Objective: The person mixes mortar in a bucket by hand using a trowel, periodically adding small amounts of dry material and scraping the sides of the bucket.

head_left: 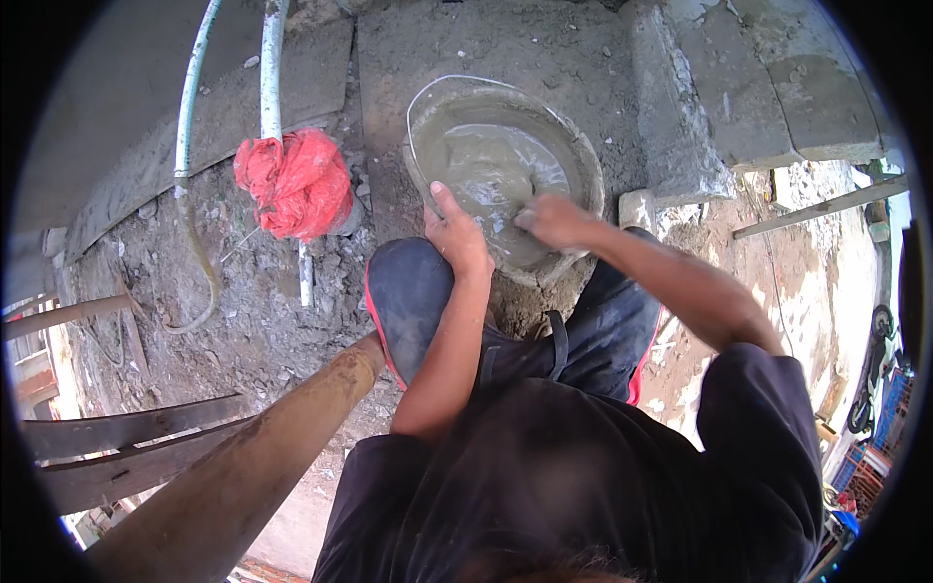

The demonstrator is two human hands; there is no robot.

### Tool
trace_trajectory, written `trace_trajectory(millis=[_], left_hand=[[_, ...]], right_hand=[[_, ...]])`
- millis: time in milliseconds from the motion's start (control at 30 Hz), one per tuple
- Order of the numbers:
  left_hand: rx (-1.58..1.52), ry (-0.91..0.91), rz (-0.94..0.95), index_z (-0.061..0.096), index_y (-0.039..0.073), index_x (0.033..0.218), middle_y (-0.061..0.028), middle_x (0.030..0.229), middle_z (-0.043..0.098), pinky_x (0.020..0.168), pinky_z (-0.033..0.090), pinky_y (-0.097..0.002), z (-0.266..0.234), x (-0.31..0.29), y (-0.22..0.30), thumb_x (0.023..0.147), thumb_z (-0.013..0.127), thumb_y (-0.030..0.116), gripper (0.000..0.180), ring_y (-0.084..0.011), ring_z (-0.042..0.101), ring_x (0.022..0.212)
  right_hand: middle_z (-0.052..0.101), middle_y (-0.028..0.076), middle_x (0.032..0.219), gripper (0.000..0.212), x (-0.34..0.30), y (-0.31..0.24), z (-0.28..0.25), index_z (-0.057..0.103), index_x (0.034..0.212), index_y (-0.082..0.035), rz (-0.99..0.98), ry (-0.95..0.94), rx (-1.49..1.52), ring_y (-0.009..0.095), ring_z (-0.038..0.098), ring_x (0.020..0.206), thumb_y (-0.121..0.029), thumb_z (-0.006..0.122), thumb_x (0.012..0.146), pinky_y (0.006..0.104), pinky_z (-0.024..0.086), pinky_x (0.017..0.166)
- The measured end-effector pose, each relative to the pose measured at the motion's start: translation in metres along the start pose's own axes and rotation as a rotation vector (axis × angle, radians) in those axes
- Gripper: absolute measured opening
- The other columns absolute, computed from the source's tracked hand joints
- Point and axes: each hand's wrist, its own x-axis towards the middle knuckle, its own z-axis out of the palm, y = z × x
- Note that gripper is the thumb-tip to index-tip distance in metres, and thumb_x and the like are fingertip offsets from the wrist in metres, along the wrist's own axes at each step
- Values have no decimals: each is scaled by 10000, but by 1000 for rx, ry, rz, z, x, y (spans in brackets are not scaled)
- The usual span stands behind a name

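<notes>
A round bucket [586, 160] stands in front of my knees, holding wet grey mortar [476, 160] with a watery film on top. Its thin wire handle [412, 117] rests up along the far left rim. My left hand [455, 233] grips the near left rim, thumb pointing up along it and the other fingers mostly hidden. Over the right part of the mortar is my right hand [556, 222], closed and slightly blurred. Whatever it holds, if anything, is hidden by the hand and the mortar.
Left of the bucket, a red plastic bag [294, 183] is wrapped round an upright pale pipe [272, 78]. Another pipe [185, 126] stands farther left. A thick wooden pole [243, 466] slants up beside my left leg. Concrete blocks [724, 87] lie at the far right.
</notes>
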Motion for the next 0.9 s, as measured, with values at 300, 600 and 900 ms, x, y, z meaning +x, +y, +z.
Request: trace_trajectory(millis=[300,600,900], left_hand=[[4,-49,-3,475,-67,1349,-188,1310,556,965,429,-364,-5,17,-7,1016,460,409,581,-267,547,1164],[45,86,72,553,-125,1229,-263,1168,621,931,437,-400,1,19,-7,1003,490,397,573,-341,595,1069],[143,121,108,578,-109,1195,-249,1128,640,915,442,-401,8,18,-6,1004,491,386,538,-331,610,1035]], right_hand=[[560,47,720,343,-24,-30,-19,607,986,-44,393,-118,738,142,543,572,-385,564,976,293,461,490],[527,32,688,396,-29,-38,-72,559,1023,-34,516,-306,956,95,457,444,-418,462,1021,268,391,376],[587,52,713,428,9,-51,-138,594,1010,-3,334,-377,-93,168,602,575,-419,497,997,336,512,481]])
